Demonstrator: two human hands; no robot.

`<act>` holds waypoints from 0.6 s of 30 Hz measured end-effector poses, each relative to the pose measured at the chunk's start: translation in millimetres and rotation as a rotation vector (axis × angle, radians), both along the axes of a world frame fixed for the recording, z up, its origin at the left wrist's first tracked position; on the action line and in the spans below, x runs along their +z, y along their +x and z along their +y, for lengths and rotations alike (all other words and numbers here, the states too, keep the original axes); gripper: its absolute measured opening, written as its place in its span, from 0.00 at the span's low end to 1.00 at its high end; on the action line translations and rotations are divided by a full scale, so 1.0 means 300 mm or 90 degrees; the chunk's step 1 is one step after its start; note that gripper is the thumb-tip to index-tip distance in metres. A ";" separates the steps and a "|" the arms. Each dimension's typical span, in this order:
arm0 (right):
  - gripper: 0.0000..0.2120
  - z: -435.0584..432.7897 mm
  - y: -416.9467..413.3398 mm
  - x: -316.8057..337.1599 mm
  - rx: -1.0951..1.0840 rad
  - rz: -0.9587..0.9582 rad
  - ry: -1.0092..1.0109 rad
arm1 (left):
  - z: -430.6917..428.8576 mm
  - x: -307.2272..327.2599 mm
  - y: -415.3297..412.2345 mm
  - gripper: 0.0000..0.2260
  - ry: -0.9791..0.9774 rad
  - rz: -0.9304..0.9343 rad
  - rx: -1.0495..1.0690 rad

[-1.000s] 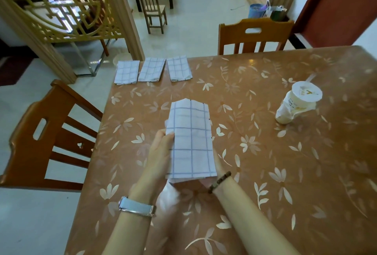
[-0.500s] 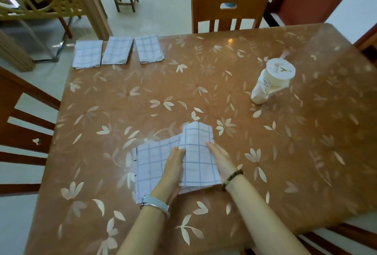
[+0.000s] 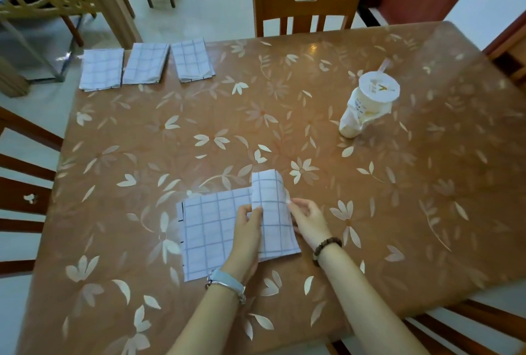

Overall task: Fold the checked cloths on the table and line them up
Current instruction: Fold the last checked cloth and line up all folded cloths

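A white cloth with blue checks (image 3: 210, 229) lies near the table's front edge, its right part folded up into a raised flap (image 3: 270, 212). My left hand (image 3: 247, 236) holds the flap's left edge, thumb on top. My right hand (image 3: 308, 219) pinches the flap's right edge with its fingertips. Three folded checked cloths sit in a row at the far left corner: one (image 3: 102, 68) at the left, one (image 3: 145, 63) in the middle, one (image 3: 192, 59) at the right.
The table (image 3: 398, 212) has a brown floral cover. A sealed drink cup with a straw (image 3: 367, 104) stands at the right middle. Wooden chairs stand at the far side (image 3: 306, 4), at the left (image 3: 20, 189) and near the front right corner.
The cloth came down from being held up as a narrow strip and now lies partly spread on the table. Both hands have stayed on the right flap; the view moved closer and lower.
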State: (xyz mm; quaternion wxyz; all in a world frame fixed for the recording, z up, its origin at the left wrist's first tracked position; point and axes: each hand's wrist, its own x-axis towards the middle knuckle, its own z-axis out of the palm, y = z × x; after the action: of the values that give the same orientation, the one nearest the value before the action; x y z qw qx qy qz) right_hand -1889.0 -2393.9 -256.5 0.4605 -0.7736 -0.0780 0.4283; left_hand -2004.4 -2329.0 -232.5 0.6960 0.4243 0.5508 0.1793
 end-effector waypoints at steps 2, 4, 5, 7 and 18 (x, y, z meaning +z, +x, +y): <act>0.18 -0.005 0.004 -0.013 0.006 0.031 -0.032 | 0.002 0.006 -0.003 0.06 -0.023 -0.018 0.026; 0.24 -0.011 0.007 -0.017 -0.006 0.060 -0.035 | 0.004 0.002 -0.010 0.06 -0.028 -0.024 0.028; 0.26 -0.014 0.009 -0.020 -0.013 0.071 -0.031 | 0.005 -0.003 -0.012 0.05 -0.027 -0.024 0.027; 0.22 -0.018 0.011 -0.020 -0.027 0.066 -0.025 | 0.007 -0.020 -0.017 0.05 -0.030 -0.021 0.025; 0.03 -0.005 0.020 0.045 -0.034 -0.039 0.015 | -0.004 -0.113 -0.063 0.08 -0.059 -0.025 0.037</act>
State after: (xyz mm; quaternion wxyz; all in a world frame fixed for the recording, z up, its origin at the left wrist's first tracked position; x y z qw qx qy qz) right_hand -1883.0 -2395.5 -243.0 0.4784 -0.7824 -0.0767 0.3913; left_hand -2023.4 -2330.2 -266.5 0.7201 0.3715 0.5571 0.1821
